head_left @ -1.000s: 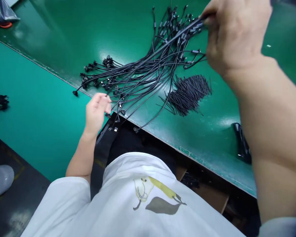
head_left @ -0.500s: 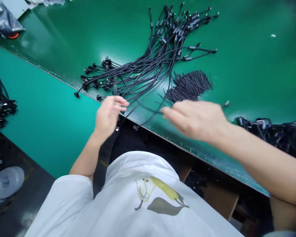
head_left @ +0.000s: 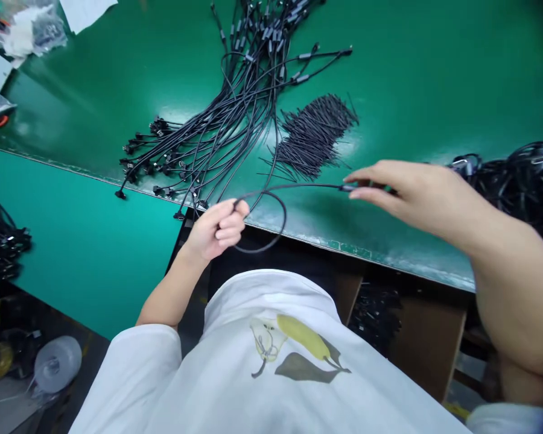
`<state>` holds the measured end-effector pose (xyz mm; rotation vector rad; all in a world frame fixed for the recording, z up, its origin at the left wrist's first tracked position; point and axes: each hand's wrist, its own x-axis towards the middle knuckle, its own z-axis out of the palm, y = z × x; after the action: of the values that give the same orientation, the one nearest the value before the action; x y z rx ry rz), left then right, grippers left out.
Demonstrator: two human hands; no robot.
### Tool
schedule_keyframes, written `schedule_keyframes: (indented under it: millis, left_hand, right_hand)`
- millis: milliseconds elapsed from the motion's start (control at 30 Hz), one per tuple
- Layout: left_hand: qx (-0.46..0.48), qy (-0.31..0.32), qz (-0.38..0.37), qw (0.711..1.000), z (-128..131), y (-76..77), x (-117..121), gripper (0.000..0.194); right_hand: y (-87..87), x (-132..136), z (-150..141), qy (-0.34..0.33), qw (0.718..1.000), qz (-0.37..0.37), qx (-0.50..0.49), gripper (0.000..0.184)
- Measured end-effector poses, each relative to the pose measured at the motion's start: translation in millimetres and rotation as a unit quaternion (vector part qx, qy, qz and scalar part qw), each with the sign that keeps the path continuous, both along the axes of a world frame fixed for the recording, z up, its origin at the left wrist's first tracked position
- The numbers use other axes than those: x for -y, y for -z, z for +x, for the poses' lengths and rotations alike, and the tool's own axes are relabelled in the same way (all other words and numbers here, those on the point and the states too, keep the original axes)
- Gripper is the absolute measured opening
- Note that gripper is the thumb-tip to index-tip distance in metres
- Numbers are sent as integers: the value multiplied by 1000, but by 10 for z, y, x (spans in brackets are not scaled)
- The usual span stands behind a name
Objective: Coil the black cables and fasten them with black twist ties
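A black cable (head_left: 284, 218) runs between my two hands over the table's front edge, with a round loop in it beside my left fingers. My left hand (head_left: 220, 229) is closed on the cable near one end; that end is hidden in the fingers. At the other end, my right hand (head_left: 384, 187) pinches the grey connector piece between thumb and fingertips. Just beyond the hands lies a spread bundle of similar black cables (head_left: 235, 108), its plugs toward the left. Right of the bundle is a heap of short black ties (head_left: 319, 135).
Coiled black cables (head_left: 520, 181) lie at the right on the green table (head_left: 411, 78). More dark cables (head_left: 2, 241) are at the far left. Plastic bags and paper (head_left: 36, 30) sit at the upper left. A white spool (head_left: 58, 364) stands low at the left.
My right hand has moved right, drawing the cable out straight. My left fingers have closed on the cable, and a loop has formed in it. The view has shifted a little.
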<state>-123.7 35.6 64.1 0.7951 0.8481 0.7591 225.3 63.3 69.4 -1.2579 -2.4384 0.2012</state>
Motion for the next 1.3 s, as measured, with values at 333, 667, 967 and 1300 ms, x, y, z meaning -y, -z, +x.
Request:
schedule_keyframes:
  millis: [333,667,967,1300]
  left_hand:
    - [-86,-56,120,987,261,26,-19,43]
    - [-52,50,125,990,600,92,183,47]
    - [-86,-19,33,996,825,422,254,55]
    - [-386,200,221,873,766,551,341,57]
  right_hand:
    - [28,648,-588,-170,984,47,-4,24]
    - [176,275,-913,18,936,-149,-318,36]
    - [384,406,-1103,147,611,-411,-660,44]
    - [599,807,-1391,133,650,-371,-650,39]
